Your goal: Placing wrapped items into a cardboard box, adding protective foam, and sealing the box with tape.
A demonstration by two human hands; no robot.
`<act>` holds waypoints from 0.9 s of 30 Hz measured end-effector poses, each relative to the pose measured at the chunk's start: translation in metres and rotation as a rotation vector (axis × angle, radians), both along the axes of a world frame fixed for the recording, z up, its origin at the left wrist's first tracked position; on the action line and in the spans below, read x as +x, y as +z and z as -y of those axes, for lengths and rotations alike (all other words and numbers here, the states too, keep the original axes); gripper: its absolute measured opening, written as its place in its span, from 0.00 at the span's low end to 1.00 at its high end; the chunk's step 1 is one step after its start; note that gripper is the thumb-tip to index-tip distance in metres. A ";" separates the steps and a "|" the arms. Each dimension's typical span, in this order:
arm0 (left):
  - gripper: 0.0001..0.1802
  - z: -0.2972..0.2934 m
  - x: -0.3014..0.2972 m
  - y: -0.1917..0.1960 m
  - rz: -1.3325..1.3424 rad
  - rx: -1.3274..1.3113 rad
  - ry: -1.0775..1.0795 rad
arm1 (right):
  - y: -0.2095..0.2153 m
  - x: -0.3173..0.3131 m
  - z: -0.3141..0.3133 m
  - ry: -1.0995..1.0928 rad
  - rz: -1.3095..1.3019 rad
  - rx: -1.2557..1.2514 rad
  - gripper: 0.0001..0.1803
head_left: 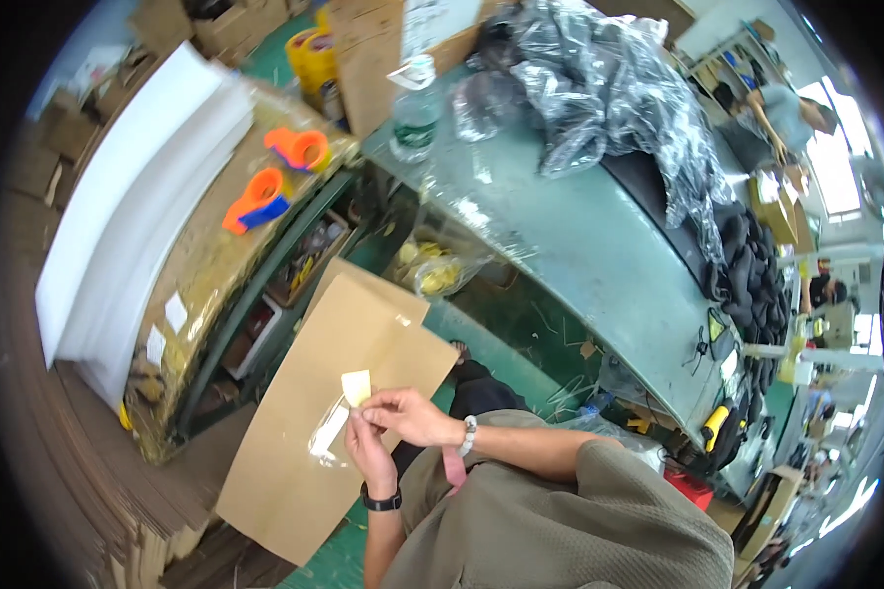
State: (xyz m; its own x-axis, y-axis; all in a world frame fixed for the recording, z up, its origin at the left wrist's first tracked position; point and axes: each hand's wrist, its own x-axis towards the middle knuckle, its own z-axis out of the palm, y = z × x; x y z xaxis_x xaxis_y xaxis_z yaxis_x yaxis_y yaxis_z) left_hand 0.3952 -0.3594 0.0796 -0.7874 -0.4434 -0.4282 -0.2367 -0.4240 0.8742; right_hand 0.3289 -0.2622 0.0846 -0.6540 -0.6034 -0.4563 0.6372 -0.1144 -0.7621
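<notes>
Both hands are pinched together over a flat brown cardboard piece [295, 442]. Between their fingertips is a small pale yellow label [357, 386], its upper part standing clear of the fingers. My left hand [368, 456], with a dark band at the wrist, grips the label's lower edge. From the right, my right hand [417, 419], wearing a beaded bracelet [469, 434], closes its thumb and fingers on the same spot. A glossy strip of clear tape [328, 437] lies on the cardboard beside the left hand.
Two orange-and-blue tape dispensers [260, 201] and white foam sheets [133, 196] lie on the bench at left. A green table [560, 245] carries a water bottle [415, 113] and crumpled plastic bags [599, 79]. Stacked cardboard [79, 481] stands lower left. A person [791, 118] is far right.
</notes>
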 end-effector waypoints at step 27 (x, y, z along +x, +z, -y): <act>0.10 -0.170 -0.129 0.025 -0.210 -0.556 -0.601 | 0.017 -0.077 -0.215 -0.507 -0.188 0.104 0.10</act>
State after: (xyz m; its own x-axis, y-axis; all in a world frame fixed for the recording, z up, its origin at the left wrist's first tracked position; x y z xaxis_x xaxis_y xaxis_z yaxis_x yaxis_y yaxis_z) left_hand 0.2659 -0.1898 0.1045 -0.9956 -0.0262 -0.0895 -0.0932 0.2274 0.9693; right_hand 0.2521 -0.0475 0.1018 -0.9271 -0.1494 -0.3436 0.3733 -0.2894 -0.8814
